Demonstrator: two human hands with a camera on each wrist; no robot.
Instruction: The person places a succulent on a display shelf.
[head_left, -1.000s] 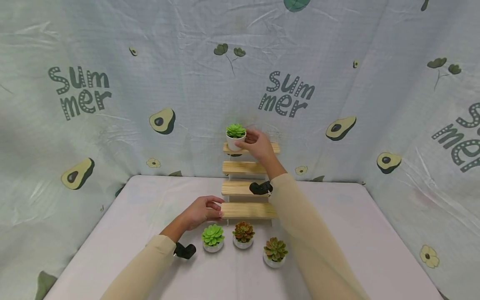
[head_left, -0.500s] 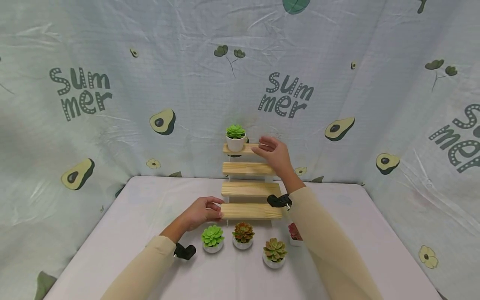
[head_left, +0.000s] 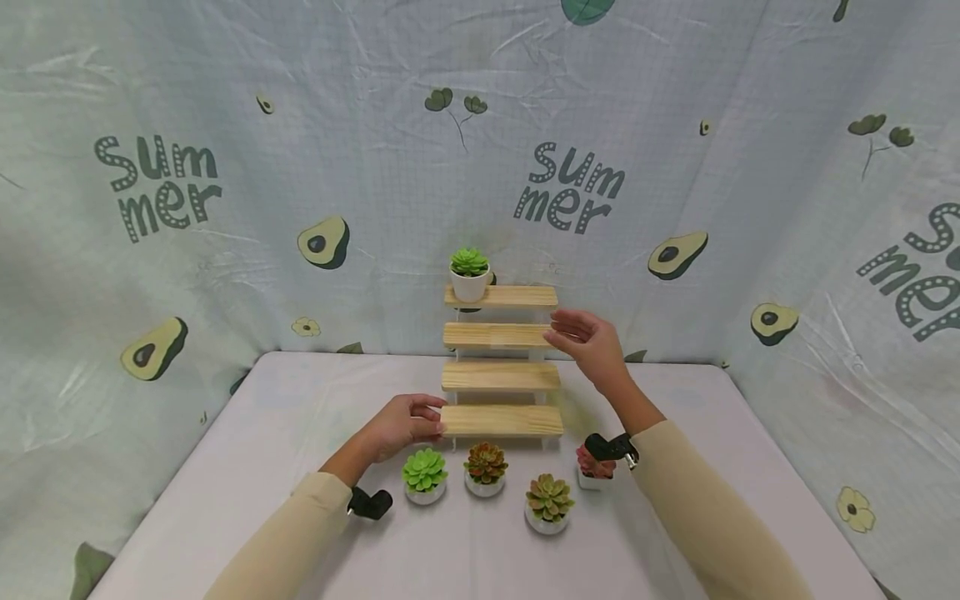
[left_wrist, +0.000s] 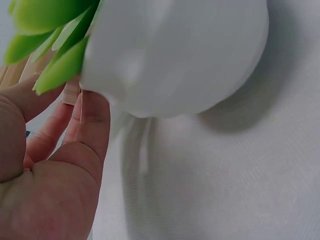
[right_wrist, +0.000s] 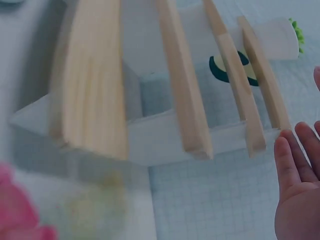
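A stepped wooden plant stand [head_left: 501, 377] with several tiers stands against the back cloth. My left hand [head_left: 405, 425] holds the left end of its lowest board; in the left wrist view a corner of wood [left_wrist: 71, 94] shows between the fingers. Just off the right end of the upper boards is my right hand [head_left: 592, 346], its fingers loosely extended with nothing in them. On the top board's left end a green succulent in a white pot [head_left: 469, 279] stands upright. The right wrist view shows the stand's board ends beside my fingers [right_wrist: 287, 162].
On the table [head_left: 300, 417] in front of the stand are a light green succulent [head_left: 424, 475], a reddish-brown one [head_left: 485, 468] and a green-brown one [head_left: 549, 502]. A red succulent [head_left: 596, 467] sits below my right wrist, partly covered by the black wrist camera [head_left: 611, 447].
My right hand has let go of the green succulent's pot on the top board and moved right and down, uncovering the boards and the red succulent. The left hand has stayed in place.
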